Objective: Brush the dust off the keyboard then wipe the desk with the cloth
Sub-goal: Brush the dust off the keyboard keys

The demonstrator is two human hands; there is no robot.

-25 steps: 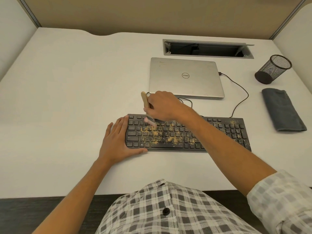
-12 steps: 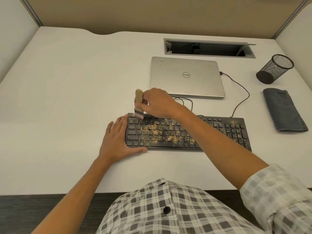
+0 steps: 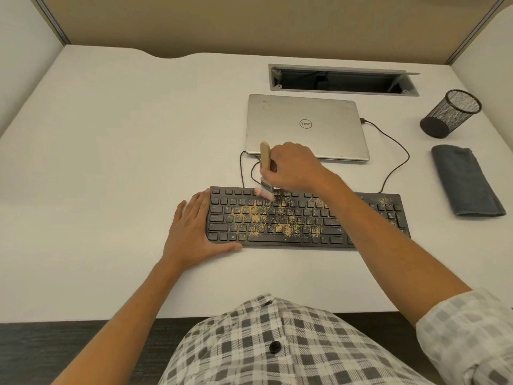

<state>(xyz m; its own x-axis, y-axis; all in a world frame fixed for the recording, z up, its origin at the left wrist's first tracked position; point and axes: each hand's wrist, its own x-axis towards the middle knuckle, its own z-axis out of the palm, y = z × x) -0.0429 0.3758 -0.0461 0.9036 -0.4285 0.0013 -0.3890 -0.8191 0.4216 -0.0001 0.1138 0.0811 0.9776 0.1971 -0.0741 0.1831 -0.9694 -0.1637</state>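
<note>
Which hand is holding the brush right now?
The right hand: it grips the brush over the keyboard's top rows. The left hand lies flat at the keyboard's left end.

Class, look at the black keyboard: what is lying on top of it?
Tan dust is scattered over the keyboard, and brush bristles touch its top rows. The right forearm covers some keys, so dust there cannot be seen.

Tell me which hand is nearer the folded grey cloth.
Right. The right hand holds the brush over the keyboard's top rows, well left of the cloth. The left hand rests at the keyboard's far left end, farther away.
</note>
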